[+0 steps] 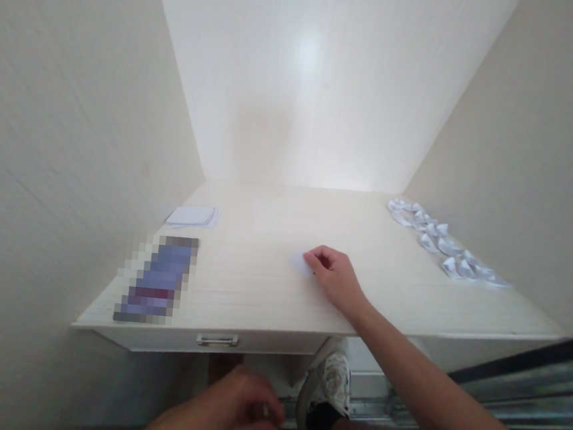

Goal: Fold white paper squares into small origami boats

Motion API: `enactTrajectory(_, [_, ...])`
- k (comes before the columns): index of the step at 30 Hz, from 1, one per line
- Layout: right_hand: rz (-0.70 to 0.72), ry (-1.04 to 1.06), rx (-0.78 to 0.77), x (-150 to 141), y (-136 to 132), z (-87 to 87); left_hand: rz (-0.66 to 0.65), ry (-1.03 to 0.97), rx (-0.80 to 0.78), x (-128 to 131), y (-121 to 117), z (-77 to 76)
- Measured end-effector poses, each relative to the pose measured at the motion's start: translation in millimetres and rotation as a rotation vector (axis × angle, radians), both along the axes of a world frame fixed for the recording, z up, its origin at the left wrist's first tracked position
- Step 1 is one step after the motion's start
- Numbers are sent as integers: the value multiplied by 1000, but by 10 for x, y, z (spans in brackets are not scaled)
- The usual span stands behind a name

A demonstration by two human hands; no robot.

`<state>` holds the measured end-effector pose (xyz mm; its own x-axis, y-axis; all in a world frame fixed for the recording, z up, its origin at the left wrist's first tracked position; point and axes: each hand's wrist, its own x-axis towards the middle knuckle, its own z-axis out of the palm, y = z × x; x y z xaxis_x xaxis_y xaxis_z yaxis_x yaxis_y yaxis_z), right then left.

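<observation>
My right hand (pixel 329 272) rests on the pale shelf top (pixel 249 292) with its fingers pinched on one corner of a small piece of white paper (pixel 299 263). The paper lies on the surface, its right end hidden under my fingers. Lower down, my left hand (pixel 244 405) hangs in front of the shelf's front edge. Its fingers are loosely curled, with a gap between thumb and forefinger, and I see nothing held there.
A stack of white paper (pixel 191 216) lies at the back left, behind a pixelated phone (pixel 160 281). Several folded white paper pieces (pixel 435 238) line the right wall. Below are a drawer handle (pixel 217 340) and a white shoe (pixel 335 376). Walls close three sides.
</observation>
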<state>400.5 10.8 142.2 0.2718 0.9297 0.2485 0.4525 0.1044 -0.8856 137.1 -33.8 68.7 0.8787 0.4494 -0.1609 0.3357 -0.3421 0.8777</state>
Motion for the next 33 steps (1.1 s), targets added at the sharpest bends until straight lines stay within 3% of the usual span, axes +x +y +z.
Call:
enactTrajectory(2, [1, 3, 4, -7, -2, 4, 141, -143, 131, 181, 135, 335])
enactTrajectory(4, [4, 8, 13, -15, -5, 11, 368, -311, 246, 389, 358, 618])
enactTrajectory(6, [13, 17, 22, -22, -8, 16, 572, -458, 256, 585, 604, 783])
enactTrajectory(7, [19, 24, 26, -25, -9, 17, 613, -493, 260, 666, 712, 817])
enactTrajectory(12, [85, 92, 22, -31, -19, 17, 604, -564, 208, 844, 958, 726])
enactTrajectory(19, [262, 312, -27, -31, -58, 30, 562, -620, 160, 805, 911, 750])
enactTrajectory(23, [323, 470, -52, -22, -96, 40, 519, -686, 234, 777, 876, 793])
enactTrajectory(27, [499, 733, -138, -32, -150, 66, 493, -731, 346, 738, 841, 818])
enactTrajectory(33, [638, 943, -239, -45, -207, 107, 501, -735, 346, 727, 810, 849])
